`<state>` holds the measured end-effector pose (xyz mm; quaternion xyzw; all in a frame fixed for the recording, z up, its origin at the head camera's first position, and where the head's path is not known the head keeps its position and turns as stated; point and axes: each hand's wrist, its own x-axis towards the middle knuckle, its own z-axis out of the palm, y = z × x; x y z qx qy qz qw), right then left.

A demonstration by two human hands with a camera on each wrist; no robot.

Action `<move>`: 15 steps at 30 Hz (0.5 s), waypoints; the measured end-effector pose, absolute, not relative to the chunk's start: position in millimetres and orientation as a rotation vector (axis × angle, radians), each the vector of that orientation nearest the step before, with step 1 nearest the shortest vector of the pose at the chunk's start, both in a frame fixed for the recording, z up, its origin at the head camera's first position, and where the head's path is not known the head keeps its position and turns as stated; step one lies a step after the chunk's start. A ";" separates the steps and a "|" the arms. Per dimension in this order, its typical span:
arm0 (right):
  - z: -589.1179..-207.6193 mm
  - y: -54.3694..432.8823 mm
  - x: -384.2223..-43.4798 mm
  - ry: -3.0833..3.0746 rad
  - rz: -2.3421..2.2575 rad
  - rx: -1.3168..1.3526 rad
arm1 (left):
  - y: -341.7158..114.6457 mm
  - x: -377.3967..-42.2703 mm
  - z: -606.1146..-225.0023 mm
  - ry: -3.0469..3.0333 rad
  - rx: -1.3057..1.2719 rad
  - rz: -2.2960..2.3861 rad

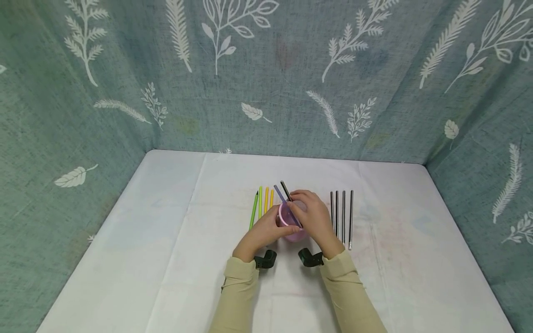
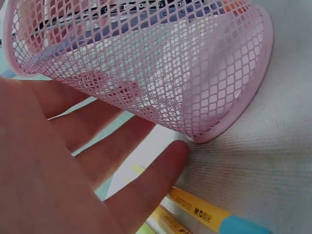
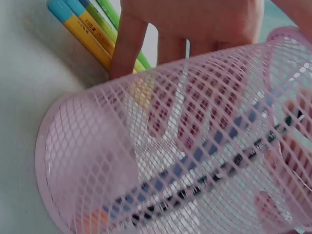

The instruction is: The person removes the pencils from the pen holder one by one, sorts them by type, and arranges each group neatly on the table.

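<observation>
A pink mesh pen cup stands between both hands, tilted in the wrist views. My left hand holds it from the left, thumb at the rim and fingers spread along the mesh wall. Over the opening, my right hand pinches a black pencil, whose lower end is inside the cup. Beside it a blue pencil with an orange lower end leans in the cup, its top sticking out past the rim.
Left of the cup lie a green pencil, a yellow-green pencil and two yellow pencils with blue ends. Several dark pencils lie in a row on the right. A white cloth covers the table; a leaf-patterned curtain surrounds it.
</observation>
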<state>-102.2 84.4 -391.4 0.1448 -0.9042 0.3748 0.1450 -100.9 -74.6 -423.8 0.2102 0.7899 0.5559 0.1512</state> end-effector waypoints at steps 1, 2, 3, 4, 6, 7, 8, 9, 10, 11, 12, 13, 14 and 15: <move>-391.0 85.9 -100.9 -2.612 1.079 0.419 | -74.6 -100.5 -423.2 2.277 0.602 1.587; -390.5 87.5 -99.8 -2.620 1.078 0.421 | -74.6 -100.1 -422.5 2.285 0.602 1.579; -389.7 89.1 -98.4 -2.628 1.081 0.425 | -74.4 -98.4 -418.5 2.290 0.587 1.569; -389.2 90.9 -97.0 -2.636 1.086 0.422 | -74.1 -96.4 -413.0 2.298 0.572 1.553; -388.0 94.8 -94.3 -2.635 1.100 0.421 | -73.9 -92.0 -401.8 2.323 0.547 1.517; -387.4 96.8 -93.2 -2.632 1.109 0.414 | -73.7 -92.0 -401.7 2.332 0.535 1.502; -387.0 98.9 -92.3 -2.621 1.130 0.408 | -73.4 -92.5 -402.0 2.327 0.530 1.501; -386.7 101.1 -91.6 -2.604 1.152 0.402 | -73.2 -92.7 -402.6 2.335 0.517 1.488; -386.3 103.2 -90.9 -2.586 1.170 0.394 | -73.1 -94.2 -405.9 2.341 0.516 1.484; -385.6 105.4 -90.1 -2.565 1.190 0.389 | -73.1 -95.9 -410.7 2.347 0.517 1.486; -385.2 107.7 -89.6 -2.546 1.202 0.381 | -73.0 -97.9 -415.5 2.350 0.519 1.488; -384.7 109.9 -89.1 -2.527 1.224 0.376 | -72.9 -99.8 -420.3 2.357 0.517 1.483; -384.3 112.2 -88.5 -2.499 1.255 0.373 | -72.6 -99.6 -419.7 2.356 0.520 1.485; -383.8 114.3 -87.8 -2.478 1.287 0.364 | -72.4 -99.1 -418.9 2.363 0.514 1.474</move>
